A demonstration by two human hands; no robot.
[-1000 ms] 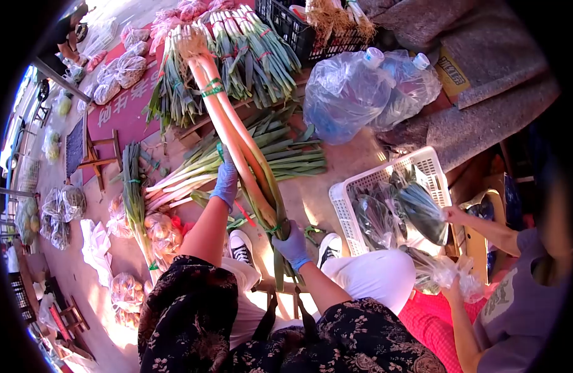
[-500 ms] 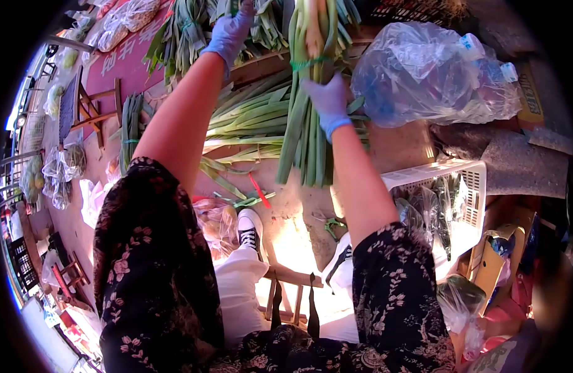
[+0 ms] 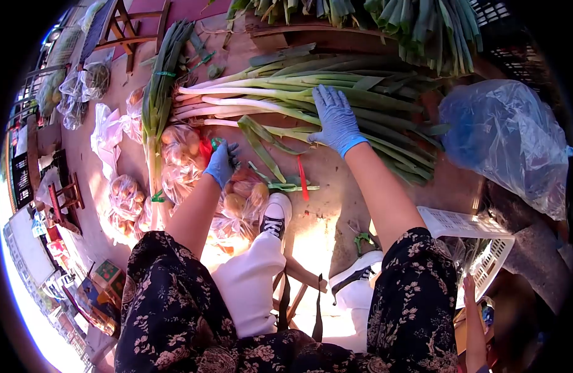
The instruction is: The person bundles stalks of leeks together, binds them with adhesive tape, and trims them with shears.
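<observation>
My right hand [image 3: 337,121], in a blue glove, lies flat with fingers spread on a loose heap of leeks [image 3: 268,87]. Their white ends point left and their green leaves right. My left hand [image 3: 221,165], gloved too, is over clear bags of round produce [image 3: 181,146], its fingers apart and slightly bent. Something small and green [image 3: 216,143] shows at its fingertips, beside a red piece [image 3: 205,150]; whether it is touched I cannot tell. A long leek bundle [image 3: 157,102] with green ties lies left of the heap. A red strip [image 3: 303,179] and cut leaves [image 3: 280,185] lie below it.
More leek bunches [image 3: 423,31] are stacked at the top. On the right are a big clear plastic bag [image 3: 507,140] and a white basket [image 3: 491,267]. Another person's arm [image 3: 475,323] reaches in at lower right. A wooden stool [image 3: 131,31] stands at upper left.
The tied leek bunch that my right hand held has left that hand. My right hand now rests on the loose leeks. My left hand has come down to the bags, and the view has shifted.
</observation>
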